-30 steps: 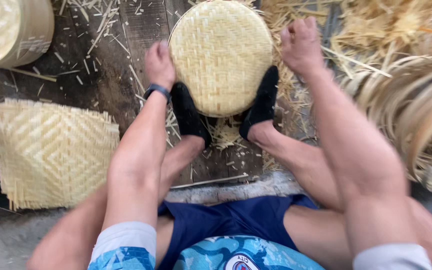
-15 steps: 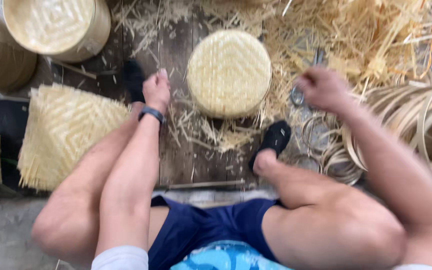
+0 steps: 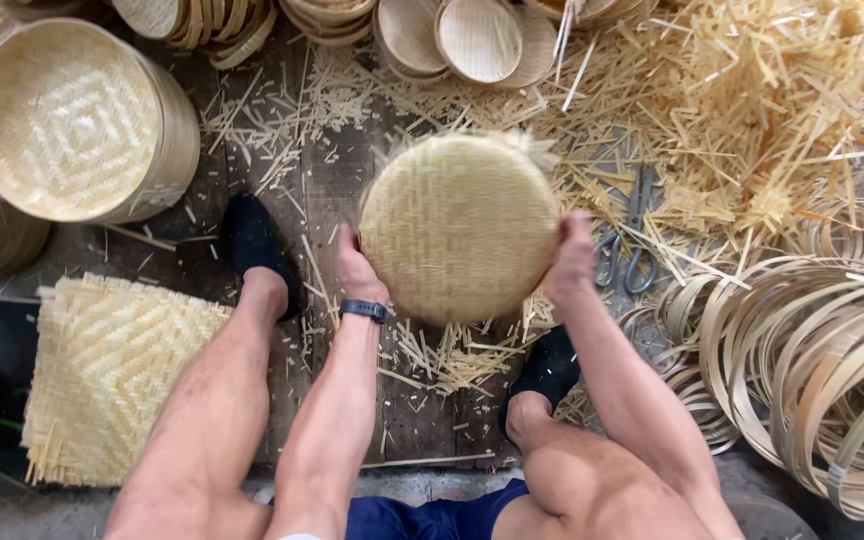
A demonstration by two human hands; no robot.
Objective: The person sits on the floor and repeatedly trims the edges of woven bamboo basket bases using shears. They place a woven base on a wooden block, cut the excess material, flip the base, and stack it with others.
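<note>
Your legs frame the shot, black shoes (image 3: 257, 250) planted on the dark wood floor (image 3: 327, 180). Your left hand (image 3: 360, 272) and right hand (image 3: 570, 262) clamp opposite edges of the round woven bamboo lid (image 3: 460, 225), held up between your knees. Square woven mat (image 3: 112, 375) lies left, bamboo hoops (image 3: 812, 370) right, scissors (image 3: 632, 245) just past your right hand, big woven basket (image 3: 77, 120) far left, strip offcuts (image 3: 752, 110) far right

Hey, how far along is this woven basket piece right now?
Done: the round woven bamboo disc looks fully woven, as do finished trays stacked nearby. In hand: left hand and right hand grip its opposite edges above the boards. Left: loose ends at its rim look untrimmed; scissors and bamboo hoops lie unused.
</note>
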